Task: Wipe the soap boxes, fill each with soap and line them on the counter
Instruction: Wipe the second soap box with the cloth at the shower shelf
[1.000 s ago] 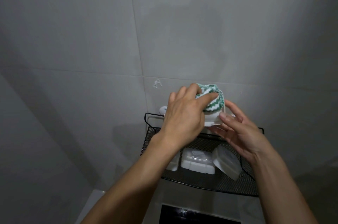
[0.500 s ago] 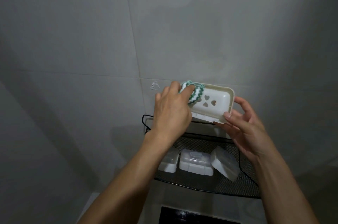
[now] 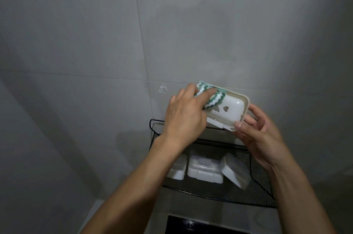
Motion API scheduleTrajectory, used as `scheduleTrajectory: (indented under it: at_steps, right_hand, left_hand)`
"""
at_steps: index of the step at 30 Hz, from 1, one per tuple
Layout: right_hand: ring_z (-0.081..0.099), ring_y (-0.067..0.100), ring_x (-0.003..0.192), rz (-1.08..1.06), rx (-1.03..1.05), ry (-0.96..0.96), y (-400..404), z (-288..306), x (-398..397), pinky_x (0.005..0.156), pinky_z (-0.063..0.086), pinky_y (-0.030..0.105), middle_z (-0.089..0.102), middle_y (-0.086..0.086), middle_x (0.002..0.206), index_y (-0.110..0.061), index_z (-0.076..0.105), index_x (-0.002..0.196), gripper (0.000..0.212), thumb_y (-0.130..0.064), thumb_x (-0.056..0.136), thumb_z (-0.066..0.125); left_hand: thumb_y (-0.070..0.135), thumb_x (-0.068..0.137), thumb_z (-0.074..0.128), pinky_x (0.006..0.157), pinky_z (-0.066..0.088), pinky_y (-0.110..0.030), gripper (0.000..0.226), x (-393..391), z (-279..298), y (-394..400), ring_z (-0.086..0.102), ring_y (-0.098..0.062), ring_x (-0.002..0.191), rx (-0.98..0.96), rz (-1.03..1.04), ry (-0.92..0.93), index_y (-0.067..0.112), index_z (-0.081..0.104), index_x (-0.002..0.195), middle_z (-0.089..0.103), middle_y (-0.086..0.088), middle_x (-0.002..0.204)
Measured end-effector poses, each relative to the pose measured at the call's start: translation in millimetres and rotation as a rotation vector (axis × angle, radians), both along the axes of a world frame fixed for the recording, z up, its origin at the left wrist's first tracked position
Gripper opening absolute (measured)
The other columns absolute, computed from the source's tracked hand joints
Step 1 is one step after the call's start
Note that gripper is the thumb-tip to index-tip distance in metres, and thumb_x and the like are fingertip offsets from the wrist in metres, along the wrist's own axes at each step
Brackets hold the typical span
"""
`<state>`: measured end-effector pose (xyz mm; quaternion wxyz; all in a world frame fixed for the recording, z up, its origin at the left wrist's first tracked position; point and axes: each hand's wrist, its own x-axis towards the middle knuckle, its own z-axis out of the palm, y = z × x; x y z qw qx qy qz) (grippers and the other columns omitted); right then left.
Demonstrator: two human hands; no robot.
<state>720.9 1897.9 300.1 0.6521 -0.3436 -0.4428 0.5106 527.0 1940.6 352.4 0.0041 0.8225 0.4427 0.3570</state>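
Note:
My right hand (image 3: pixel 261 134) holds a cream soap box (image 3: pixel 232 110) by its right end, tilted up so its inside with a heart-shaped hole faces me. My left hand (image 3: pixel 186 117) grips a green and white striped cloth (image 3: pixel 80 98) and presses it into the box's left half. Below my hands, three white soap boxes lie in a black mesh basket (image 3: pixel 254 193): one partly hidden by my left forearm (image 3: pixel 177 169), one flat in the middle (image 3: pixel 204 171), and one tilted at the right (image 3: pixel 236 173).
Grey wall tiles fill the view behind my hands. The basket hangs on the wall. A dark rectangular panel (image 3: pixel 200 226) shows at the bottom edge below the basket. A small clear hook mark (image 3: pixel 163 88) sticks on the wall left of my hands.
The cloth in my left hand slid from the box's right end to its left and now sits back over the left half; the box's inside turned toward me.

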Motion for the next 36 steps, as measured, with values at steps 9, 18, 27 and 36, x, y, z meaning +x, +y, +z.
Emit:
scheduleTrajectory:
  at_steps: [9,18,27,36]
  right_hand:
    - [0.066,0.027,0.113,0.05,0.015,-0.023,0.1,1.2,-8.4,0.082,0.059,0.031,0.064,0.011,0.132,-0.013,0.047,0.14,0.08,0.011,0.067,0.068]
    - [0.07,0.023,0.091,0.15,-0.161,0.045,0.8,3.8,-7.4,0.074,0.06,0.035,0.072,0.009,0.109,-0.02,0.068,0.103,0.04,-0.043,0.072,0.081]
    - [0.074,0.024,0.09,0.107,-0.241,-0.065,-0.4,10.6,0.7,0.069,0.061,0.033,0.074,0.015,0.11,-0.004,0.062,0.123,0.053,-0.003,0.071,0.071]
    - [0.074,0.02,0.079,-0.059,-0.168,-0.099,1.4,14.8,-8.3,0.06,0.061,0.032,0.076,0.008,0.099,-0.009,0.057,0.109,0.042,0.022,0.081,0.059]
  left_hand:
    - [-0.001,0.083,0.051,0.084,0.049,-0.045,0.063,0.6,-3.9,-0.6,0.055,-0.027,0.099,-0.183,-0.026,-0.218,0.022,0.051,0.142,0.05,-0.006,0.109]
    - [0.004,0.087,0.049,0.073,0.042,-0.035,0.057,1.7,-6.8,-2.2,0.047,-0.026,0.101,-0.084,-0.006,-0.021,0.027,0.054,0.139,0.045,-0.004,0.104]
    - [0.023,0.088,0.07,0.084,0.034,-0.038,0.05,1.3,0.6,-5.4,0.045,-0.021,0.103,0.072,-0.142,0.222,0.038,0.059,0.134,0.052,0.0,0.112]
    - [0.015,0.084,0.063,0.08,0.026,-0.037,0.059,9.6,1.9,-8.6,0.05,-0.022,0.101,0.121,-0.025,0.164,0.035,0.054,0.138,0.054,0.002,0.113]
